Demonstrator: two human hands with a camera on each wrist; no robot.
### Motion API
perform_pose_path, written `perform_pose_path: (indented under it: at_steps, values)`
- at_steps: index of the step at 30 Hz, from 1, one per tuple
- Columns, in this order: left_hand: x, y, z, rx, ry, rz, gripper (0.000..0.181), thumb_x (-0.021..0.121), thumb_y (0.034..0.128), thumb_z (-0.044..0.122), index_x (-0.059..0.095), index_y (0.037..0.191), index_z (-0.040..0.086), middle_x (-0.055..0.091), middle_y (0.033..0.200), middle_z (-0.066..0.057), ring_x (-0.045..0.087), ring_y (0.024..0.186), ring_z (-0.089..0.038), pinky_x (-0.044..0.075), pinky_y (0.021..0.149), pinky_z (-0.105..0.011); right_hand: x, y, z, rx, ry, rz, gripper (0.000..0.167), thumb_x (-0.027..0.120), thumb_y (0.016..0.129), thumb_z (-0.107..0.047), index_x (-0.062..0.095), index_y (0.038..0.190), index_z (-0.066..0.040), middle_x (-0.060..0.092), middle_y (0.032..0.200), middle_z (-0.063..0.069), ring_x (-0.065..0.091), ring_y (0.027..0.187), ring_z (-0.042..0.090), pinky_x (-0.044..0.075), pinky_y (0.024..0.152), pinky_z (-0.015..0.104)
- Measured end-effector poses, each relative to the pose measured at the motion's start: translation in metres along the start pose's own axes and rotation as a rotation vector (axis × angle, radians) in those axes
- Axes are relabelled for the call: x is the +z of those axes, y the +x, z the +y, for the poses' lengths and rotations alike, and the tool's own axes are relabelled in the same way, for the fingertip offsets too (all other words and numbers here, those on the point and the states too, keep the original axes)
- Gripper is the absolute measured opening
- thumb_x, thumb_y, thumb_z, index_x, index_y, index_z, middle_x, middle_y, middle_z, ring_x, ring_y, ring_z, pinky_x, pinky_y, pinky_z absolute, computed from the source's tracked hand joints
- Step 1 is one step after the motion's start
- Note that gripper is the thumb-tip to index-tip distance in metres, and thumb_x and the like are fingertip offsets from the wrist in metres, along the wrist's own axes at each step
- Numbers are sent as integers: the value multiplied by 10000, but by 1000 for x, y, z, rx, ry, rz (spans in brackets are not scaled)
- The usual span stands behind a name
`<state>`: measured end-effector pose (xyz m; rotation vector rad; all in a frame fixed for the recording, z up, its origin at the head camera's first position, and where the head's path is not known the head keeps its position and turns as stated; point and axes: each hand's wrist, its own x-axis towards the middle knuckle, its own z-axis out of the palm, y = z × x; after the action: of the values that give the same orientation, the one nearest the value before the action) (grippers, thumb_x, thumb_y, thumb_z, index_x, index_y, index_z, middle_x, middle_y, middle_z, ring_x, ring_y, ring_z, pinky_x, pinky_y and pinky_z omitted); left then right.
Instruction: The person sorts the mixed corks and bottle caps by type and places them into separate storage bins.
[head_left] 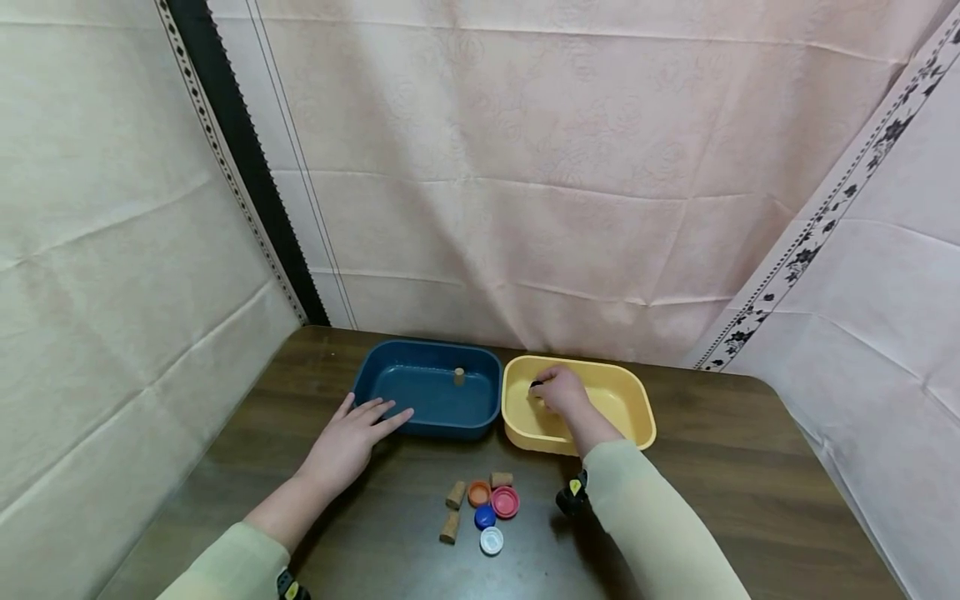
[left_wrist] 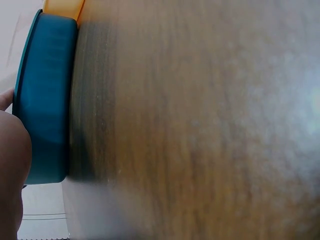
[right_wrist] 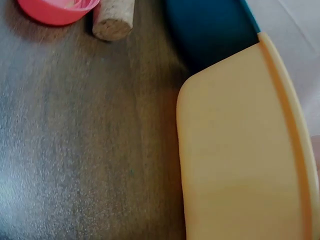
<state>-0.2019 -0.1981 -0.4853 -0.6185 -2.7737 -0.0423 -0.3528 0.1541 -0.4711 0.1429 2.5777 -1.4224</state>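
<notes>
One small dark object (head_left: 536,384), mostly covered by the right hand (head_left: 564,392)

That grip pinches it inside the yellow basin (head_left: 621,393); the left hand (head_left: 347,444) is wide, fingers spread over the near rim of the blue basin (head_left: 442,406), where a cork (head_left: 459,377) stands. Three corks (head_left: 455,495) and four caps (head_left: 491,542) lie nearer on the desk (head_left: 397,533). The right wrist view shows basin walls; the pinch is out of sight there.

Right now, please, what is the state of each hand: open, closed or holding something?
Left hand: open, spread at the blue tub.
Right hand: holding a small dark object at the yellow tub; its kind cannot be told.
</notes>
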Motion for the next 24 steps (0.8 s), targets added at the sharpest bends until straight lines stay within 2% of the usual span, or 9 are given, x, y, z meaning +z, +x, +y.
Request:
perform_pose_path:
  at_steps: [7,13,17,24]
  values:
    - [0,0,0,-1,-3,3,824,620,828,-162,477,1485,314,575,1407,-63,502,1321,-299,235,1145,-616,0,0,1,1,-135,46,261,786,818,-116,641,1016,-27,602,873,96,499,568,165,422,502,262]
    - [-1,0,1,-8,-10,2,825,611,827,-168,478,1485,310,572,1410,-65,500,1323,-298,235,1146,-613,-2,-8,-3,-43,-230,69,248,779,829,-155,657,1003,-28,628,949,105,546,738,220,458,622,293]
    - [1,0,1,-7,-11,1,827,600,829,-175,474,1488,309,567,1413,-67,496,1326,-298,231,1148,-613,-3,-12,-6,-39,-254,62,266,771,850,-184,645,1021,-23,614,980,113,550,823,251,473,696,325]
    - [0,-1,0,-6,-12,5,842,593,824,-182,468,1490,318,569,1412,-67,499,1324,-299,236,1146,-613,-3,-11,-6,-21,-270,68,305,772,854,-243,634,1027,-33,605,965,108,549,828,257,476,711,337]
